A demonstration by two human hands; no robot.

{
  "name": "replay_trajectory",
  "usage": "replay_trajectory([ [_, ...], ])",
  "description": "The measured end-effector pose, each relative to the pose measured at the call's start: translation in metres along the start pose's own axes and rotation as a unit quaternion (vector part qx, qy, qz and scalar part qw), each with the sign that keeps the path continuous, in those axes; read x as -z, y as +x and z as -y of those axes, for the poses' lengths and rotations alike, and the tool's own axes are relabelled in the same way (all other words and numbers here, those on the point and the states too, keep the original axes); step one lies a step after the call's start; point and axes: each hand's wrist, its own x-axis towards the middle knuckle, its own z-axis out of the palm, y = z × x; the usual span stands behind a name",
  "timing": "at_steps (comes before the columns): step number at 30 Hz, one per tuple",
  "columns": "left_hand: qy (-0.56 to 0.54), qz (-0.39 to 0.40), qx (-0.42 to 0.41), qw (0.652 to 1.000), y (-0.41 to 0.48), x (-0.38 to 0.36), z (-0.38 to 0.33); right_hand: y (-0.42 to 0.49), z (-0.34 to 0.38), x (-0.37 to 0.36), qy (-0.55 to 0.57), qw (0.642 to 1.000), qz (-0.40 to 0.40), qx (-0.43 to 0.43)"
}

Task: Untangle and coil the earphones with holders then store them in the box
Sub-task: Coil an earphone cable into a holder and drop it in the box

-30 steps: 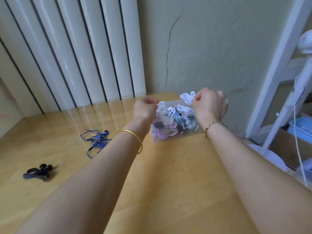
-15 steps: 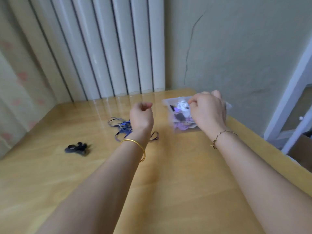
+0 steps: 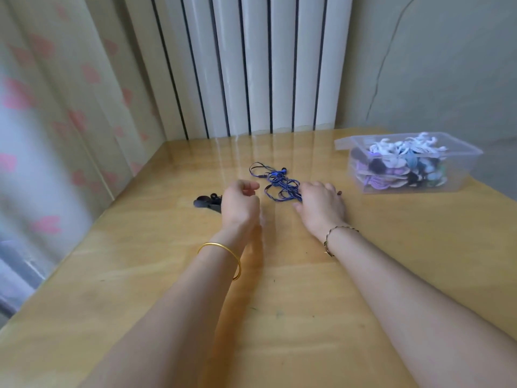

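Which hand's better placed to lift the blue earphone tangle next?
Right. The right hand is at the near end of the blue earphones, fingers on the cable. The left hand is loosely curled, empty, apart from the cable and nearer the black holder.

Wooden table [image 3: 279, 317]: tangled blue earphones [image 3: 275, 182] centre, black holder [image 3: 205, 203] left, clear box [image 3: 464, 169] far right.
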Motion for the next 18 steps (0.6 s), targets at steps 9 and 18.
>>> replay_trajectory([
  [9, 0.076, 0.09, -0.095, 0.989, -0.019, -0.021, -0.016, -0.005, -0.02, 0.044, 0.417, 0.907, 0.01, -0.068],
  [18, -0.005, 0.106, -0.115, 0.988, -0.031, -0.036, -0.047, -0.009, -0.046, 0.085, 0.599, 0.783, 0.113, -0.124],
])
